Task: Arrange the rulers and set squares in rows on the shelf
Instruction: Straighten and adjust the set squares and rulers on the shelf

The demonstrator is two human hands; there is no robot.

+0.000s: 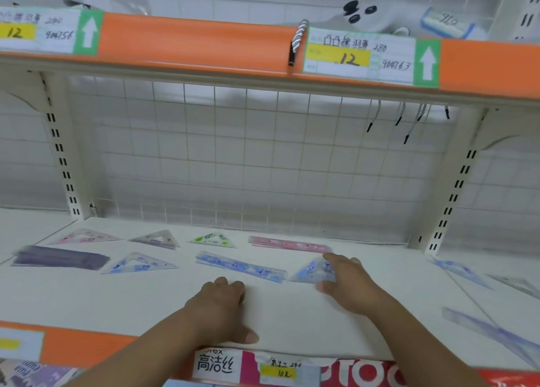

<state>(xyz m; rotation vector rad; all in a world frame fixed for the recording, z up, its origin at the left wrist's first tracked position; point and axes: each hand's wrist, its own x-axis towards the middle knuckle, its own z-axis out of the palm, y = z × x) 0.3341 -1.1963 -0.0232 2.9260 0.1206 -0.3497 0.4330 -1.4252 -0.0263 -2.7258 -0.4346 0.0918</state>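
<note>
Two rows of rulers and set squares lie flat on the white shelf [292,325]. On the left, the pink set square [87,236] is in the far row, and the purple ruler pack [58,257] lies nearer, just in front of it. Next in the far row is the grey set square [156,239], and the left blue set square [140,264] is nearer. Then the green set square [213,239] sits in the far row. The blue ruler [241,267] lies nearer, a bit slanted. The left hand [222,307] rests on the bare shelf near the front edge. Its fingers are loosely bent with the thumb stuck out, and it holds nothing. The pink ruler [289,244] lies in the far row on the right. Just in front of it is the right blue set square [311,271]. The right hand [347,281] holds its right side, with the thumb at the near corner and the fingers clamped over the far one. Far to the right, on the next shelf board, lie a pale blue ruler [464,272] and a clear ruler [496,332].
</note>
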